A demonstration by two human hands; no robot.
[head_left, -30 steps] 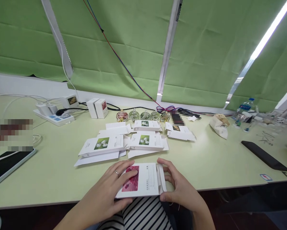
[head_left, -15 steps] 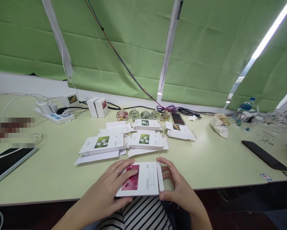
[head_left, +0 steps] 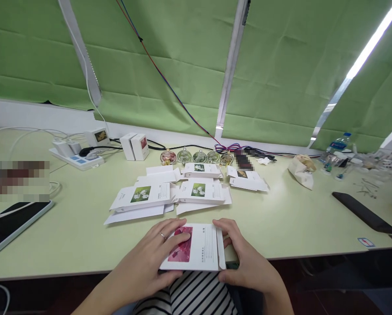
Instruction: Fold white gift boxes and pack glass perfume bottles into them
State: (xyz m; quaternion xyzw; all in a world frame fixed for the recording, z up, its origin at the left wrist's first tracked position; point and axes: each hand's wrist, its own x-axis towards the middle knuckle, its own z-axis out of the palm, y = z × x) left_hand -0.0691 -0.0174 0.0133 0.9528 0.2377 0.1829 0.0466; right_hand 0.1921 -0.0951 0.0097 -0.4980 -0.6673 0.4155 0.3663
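Note:
A white perfume carton [head_left: 202,247] with a pink flower picture lies at the table's front edge, folded fairly flat. Across its left part rests my left hand [head_left: 159,251], fingers over the picture and thumb at the near edge, gripping it. My right hand [head_left: 244,258] pinches the carton's right end, where a narrow flap stands bent; the thumb is at the near corner and the index finger at the far one. Beyond my hands lie flattened cartons with white-flower pictures [head_left: 143,194] [head_left: 200,192] and one with a yellow picture [head_left: 244,179].
Several round glass bottles [head_left: 199,156] stand in a row at the back. Left of them are upright white boxes [head_left: 135,146] and a power strip [head_left: 78,159]. A cloth pouch [head_left: 300,170], a black flat case [head_left: 362,212] and a water bottle [head_left: 341,142] are at the right.
The flap at the carton's right end has tilted inward, closer to the carton. My right fingers have shifted slightly left along the far edge. My left hand keeps its hold.

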